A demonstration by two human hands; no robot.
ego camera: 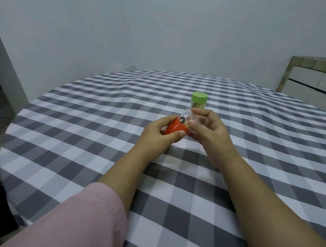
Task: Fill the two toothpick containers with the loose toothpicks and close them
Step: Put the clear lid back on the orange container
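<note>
We hold 1 small clear plastic toothpick container in both hands, a little above the round worktop with the grey and white checked cloth. It is tipped on its side, near the middle of the worktop. Our left hand curls its thumb and fingers round the orange plastic lid, which sits on 1 end of the container. Our right hand pinches the clear body with thumb and fingers. We can see pale wooden toothpicks inside, right where the orange lid meets the clear part.

The other clear toothpick container with the green round lid stands upright on the worktop just behind our hands, toward the far edge. Its lid is on, and toothpicks show through the clear wall. We think that 1 is done.

We see no loose toothpicks on the cloth, so we think the filling is over and only this orange lid needs to go on tight. We cannot tell if it has clicked on all the way.

What could go wrong? If some toothpicks stick up past the rim, the lid may catch on them and snap them or stay crooked. If we push while the container lies tipped and the lid slips off, the toothpicks could spill over the cloth. The clear plastic looks smooth, so it could slide out of our right hand if we squeeze too lightly.
</note>
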